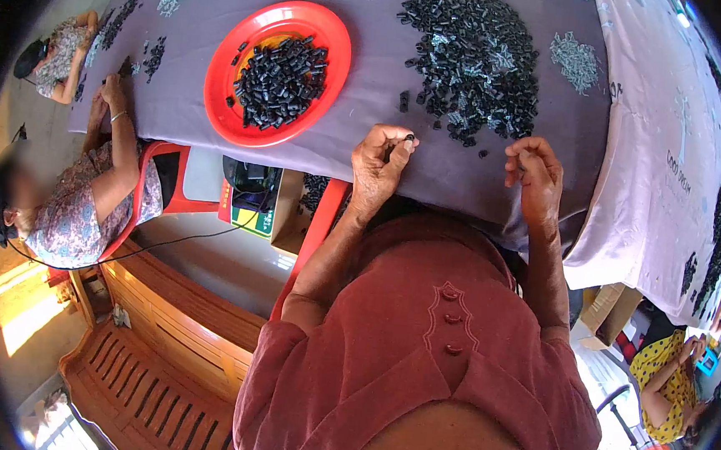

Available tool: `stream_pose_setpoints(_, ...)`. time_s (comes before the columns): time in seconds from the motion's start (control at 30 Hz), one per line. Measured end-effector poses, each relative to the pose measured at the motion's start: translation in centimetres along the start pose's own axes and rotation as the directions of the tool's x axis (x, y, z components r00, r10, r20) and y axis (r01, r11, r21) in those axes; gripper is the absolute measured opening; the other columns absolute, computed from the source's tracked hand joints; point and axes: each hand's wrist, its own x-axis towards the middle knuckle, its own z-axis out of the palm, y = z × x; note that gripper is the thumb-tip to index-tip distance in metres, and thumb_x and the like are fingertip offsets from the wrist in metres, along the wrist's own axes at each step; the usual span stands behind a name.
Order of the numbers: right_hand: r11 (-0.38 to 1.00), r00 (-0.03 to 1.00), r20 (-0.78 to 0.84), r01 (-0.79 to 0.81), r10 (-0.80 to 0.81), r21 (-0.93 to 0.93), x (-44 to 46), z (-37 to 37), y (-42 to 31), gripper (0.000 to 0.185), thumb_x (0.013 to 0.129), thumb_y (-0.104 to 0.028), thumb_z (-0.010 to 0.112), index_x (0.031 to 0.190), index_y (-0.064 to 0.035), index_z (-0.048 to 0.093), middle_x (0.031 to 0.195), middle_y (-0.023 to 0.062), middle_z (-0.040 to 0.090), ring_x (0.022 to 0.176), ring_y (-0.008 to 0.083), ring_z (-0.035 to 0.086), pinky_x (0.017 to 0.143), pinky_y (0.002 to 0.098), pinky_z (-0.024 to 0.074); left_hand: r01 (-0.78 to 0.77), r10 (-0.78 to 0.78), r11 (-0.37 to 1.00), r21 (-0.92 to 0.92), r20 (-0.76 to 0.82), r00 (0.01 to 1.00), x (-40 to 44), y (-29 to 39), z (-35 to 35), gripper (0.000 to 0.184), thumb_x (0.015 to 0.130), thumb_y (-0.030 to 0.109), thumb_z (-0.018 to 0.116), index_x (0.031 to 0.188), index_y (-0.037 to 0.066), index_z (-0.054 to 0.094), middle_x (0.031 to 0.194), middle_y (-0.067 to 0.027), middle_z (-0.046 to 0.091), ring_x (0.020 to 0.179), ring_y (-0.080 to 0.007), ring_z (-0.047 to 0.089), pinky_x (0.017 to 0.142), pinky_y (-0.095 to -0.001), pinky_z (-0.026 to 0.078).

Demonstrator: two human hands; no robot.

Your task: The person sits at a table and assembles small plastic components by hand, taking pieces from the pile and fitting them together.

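Note:
Between the thumb and forefinger of my left hand is a small black plastic piece, held at the table's near edge. My right hand hovers over the cloth to the right, its fingers curled together; whatever they hold, if anything, is too small to make out. Just beyond both hands spreads a large heap of black plastic pieces, with small clear pieces mixed in. A separate pile of clear pieces lies to its right. On the left, a red plate carries many similar black pieces.
A grey-purple cloth covers the table. People sit at the left and right, with more small piles near them. Beside me are a red chair, a wooden bench and a cardboard box.

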Motion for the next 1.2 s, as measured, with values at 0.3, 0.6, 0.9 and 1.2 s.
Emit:
stream_pose_setpoints(0.3,0.424,0.862,0.282,0.462,-0.422,-0.779,-0.4,1.1,2.0,0.013,0.065,-0.004,0.051,0.077,-0.0059,0.051,0.070,0.0080,0.048,0.060,0.0216,0.048,0.051,0.0286,0.0396,-0.013,0.011,0.995,0.102,0.018,1.000,0.3,-0.2,0.0,0.005,0.070,-0.001,0.046,0.075,-0.001,0.048,0.067,-0.0040,0.053,0.065,-0.0080,0.050,0.059,-0.0184,0.040)
stream_pose_setpoints(0.6,0.540,0.889,0.238,0.431,-0.391,-0.723,0.2,1.0,1.8,0.009,0.064,-0.002,0.051,0.072,-0.0046,0.048,0.062,0.0060,0.046,0.055,0.0179,0.047,0.048,0.0273,0.0387,-0.037,0.034,0.996,0.087,0.036,0.999,0.7,-0.5,0.1,0.007,0.071,-0.001,0.048,0.078,-0.001,0.048,0.070,-0.0037,0.052,0.066,-0.0073,0.049,0.060,-0.0177,0.039)
stream_pose_setpoints(0.9,0.962,0.991,0.132,0.064,-0.029,-0.265,0.7,1.4,1.3,0.008,0.068,-0.002,0.049,0.077,-0.0014,0.047,0.061,0.0011,0.049,0.048,0.0047,0.043,0.040,0.0177,0.0359,-0.005,0.015,0.997,-0.079,0.126,0.992,0.5,-0.3,1.6,0.010,0.071,-0.003,0.047,0.081,-0.001,0.046,0.072,-0.0042,0.051,0.066,-0.0076,0.049,0.060,-0.0181,0.039)
stream_pose_setpoints(1.2,0.968,0.983,0.171,0.103,-0.064,-0.228,0.7,1.6,1.7,0.006,0.071,-0.003,0.047,0.076,-0.0022,0.047,0.061,0.0018,0.050,0.045,0.0042,0.043,0.039,0.0167,0.0361,0.071,-0.044,0.988,-0.140,0.190,0.981,0.3,0.0,2.7,0.009,0.070,-0.004,0.047,0.080,-0.001,0.046,0.071,-0.0036,0.050,0.066,-0.0074,0.049,0.059,-0.0179,0.040)
